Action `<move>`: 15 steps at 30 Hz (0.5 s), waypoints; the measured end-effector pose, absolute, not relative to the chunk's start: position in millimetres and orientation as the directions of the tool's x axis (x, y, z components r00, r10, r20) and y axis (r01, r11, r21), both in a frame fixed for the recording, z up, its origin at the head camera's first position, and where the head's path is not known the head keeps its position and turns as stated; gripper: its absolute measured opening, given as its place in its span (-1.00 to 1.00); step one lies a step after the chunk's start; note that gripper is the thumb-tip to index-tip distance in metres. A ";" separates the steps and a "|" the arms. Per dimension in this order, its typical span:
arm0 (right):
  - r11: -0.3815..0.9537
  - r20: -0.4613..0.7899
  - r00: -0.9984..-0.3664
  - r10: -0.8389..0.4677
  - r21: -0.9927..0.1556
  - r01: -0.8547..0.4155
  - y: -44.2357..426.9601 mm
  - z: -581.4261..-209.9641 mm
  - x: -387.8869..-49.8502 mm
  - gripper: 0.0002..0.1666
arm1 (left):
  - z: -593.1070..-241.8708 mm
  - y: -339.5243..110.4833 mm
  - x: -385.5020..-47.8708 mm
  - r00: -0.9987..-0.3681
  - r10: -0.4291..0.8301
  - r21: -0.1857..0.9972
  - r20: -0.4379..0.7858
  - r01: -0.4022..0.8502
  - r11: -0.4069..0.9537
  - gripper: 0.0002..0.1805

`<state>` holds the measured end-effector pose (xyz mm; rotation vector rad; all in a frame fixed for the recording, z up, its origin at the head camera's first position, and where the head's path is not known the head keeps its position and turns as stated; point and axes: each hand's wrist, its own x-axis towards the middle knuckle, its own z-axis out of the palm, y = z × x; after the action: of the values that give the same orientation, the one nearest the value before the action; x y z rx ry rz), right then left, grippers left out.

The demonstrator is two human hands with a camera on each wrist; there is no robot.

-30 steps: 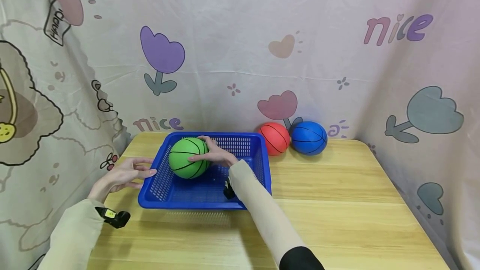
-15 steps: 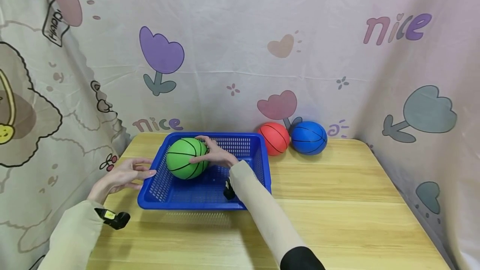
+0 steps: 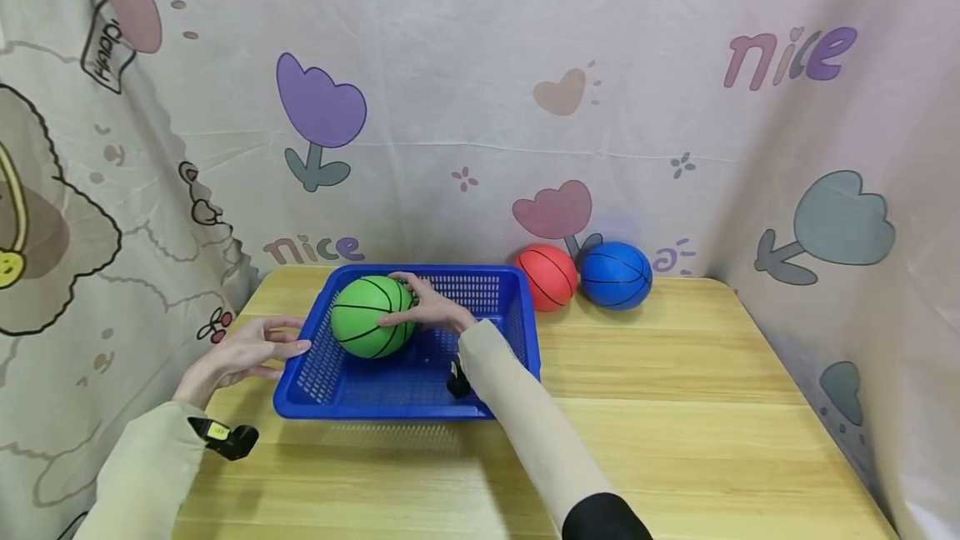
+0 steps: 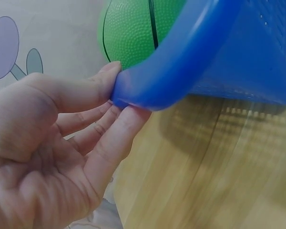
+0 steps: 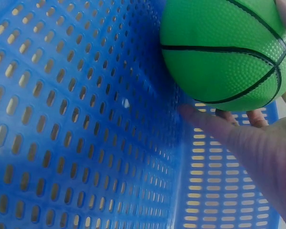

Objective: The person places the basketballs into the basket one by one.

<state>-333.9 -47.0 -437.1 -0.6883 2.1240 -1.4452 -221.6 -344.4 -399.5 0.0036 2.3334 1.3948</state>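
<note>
A green ball with black basketball lines (image 3: 371, 317) sits in the left part of a blue plastic basket (image 3: 405, 409) with slotted walls. My right hand (image 3: 433, 308) reaches in over the basket and holds the ball from its right side, thumb in front and fingers behind. Part of that grip is hidden by the ball (image 5: 219, 52) in the right wrist view. At the basket's left edge, my left hand (image 3: 251, 354) pinches the rim. In the left wrist view the thumb lies on one side of the rim (image 4: 162, 88) and a finger on the other.
Right of the basket, a red ball (image 3: 547, 277) and a blue ball (image 3: 617, 276) stand side by side at the back of the wooden table (image 3: 675, 415). A patterned cloth (image 3: 450, 65) hangs behind and at both sides.
The green ball and my right fingers have shifted slightly left inside the basket. My left hand keeps its place on the rim.
</note>
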 end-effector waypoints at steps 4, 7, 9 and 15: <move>0.354 -0.107 -0.762 -0.639 -0.920 -0.168 -46.8 -433.5 -333.8 0.01 | -398.8 -343.8 -221.0 -0.910 0.219 0.845 -0.353 -0.209 0.493 -0.17; 0.352 -0.111 -0.756 -0.645 -0.921 -0.165 -46.4 -429.8 -333.5 0.01 | -398.8 -343.7 -220.9 -0.910 0.221 0.845 -0.351 -0.207 0.493 -0.17; 0.352 -0.114 -0.749 -0.652 -0.921 -0.166 -46.4 -427.6 -333.3 0.00 | -399.0 -344.2 -220.9 -0.911 0.219 0.843 -0.349 -0.204 0.499 -0.17; 0.395 -0.137 -0.747 -0.651 -0.901 -0.178 -44.5 -421.5 -331.0 0.03 | -399.4 -345.0 -221.4 -0.912 0.218 0.842 -0.348 -0.202 0.501 -0.16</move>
<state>-331.0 -44.5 -421.5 -0.7092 2.1821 -1.3251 -221.4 -345.0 -399.4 0.0139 2.3363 1.3886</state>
